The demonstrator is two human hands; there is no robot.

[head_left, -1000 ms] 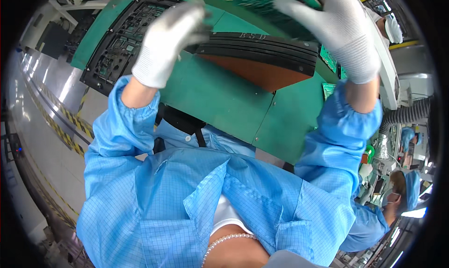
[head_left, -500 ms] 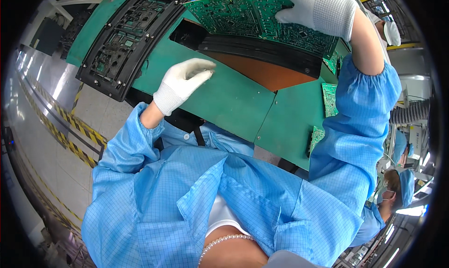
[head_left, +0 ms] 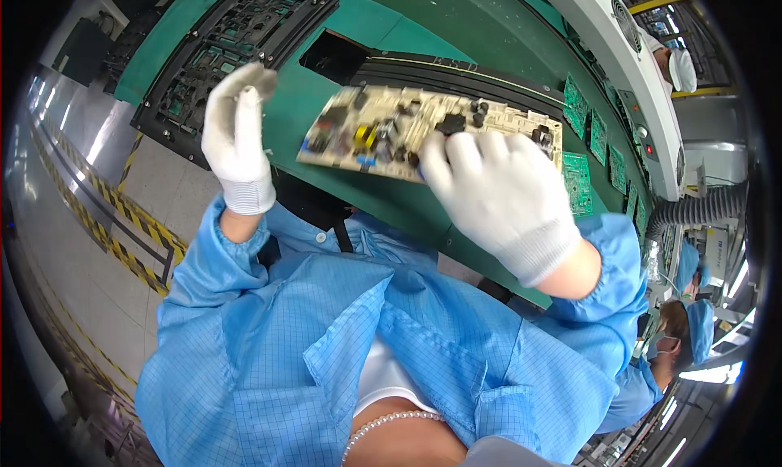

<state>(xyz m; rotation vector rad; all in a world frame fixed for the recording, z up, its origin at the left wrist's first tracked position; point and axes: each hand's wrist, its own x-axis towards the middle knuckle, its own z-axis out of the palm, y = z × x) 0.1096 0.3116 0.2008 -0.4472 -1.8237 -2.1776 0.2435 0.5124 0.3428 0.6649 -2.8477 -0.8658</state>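
My right hand (head_left: pixel 497 194), in a white knit glove, grips a circuit board (head_left: pixel 387 133) by its components. The cream component side of the board faces up, with black, yellow and blue parts on it; its left end is blurred. Beneath and behind it lies a long black slotted fixture (head_left: pixel 481 80). My left hand (head_left: pixel 239 145), gloved too, is raised at the board's left with fingers curved and thumb apart. Its fingertips look grey and smeared, and I see nothing held. Near it is a black frame fixture (head_left: pixel 236 43) with cutouts.
Several green circuit boards (head_left: pixel 577 182) lie along the right of the green bench (head_left: pixel 391 27). A white machine housing (head_left: pixel 607 43) with a fan grille borders the far right. A grey ribbed hose (head_left: pixel 705 213) and co-workers in blue (head_left: pixel 652 377) are farther right.
The board came down toward me, turning from its green solder side to its component side, with my right hand on it. My left hand moved left, near the black frame fixture.
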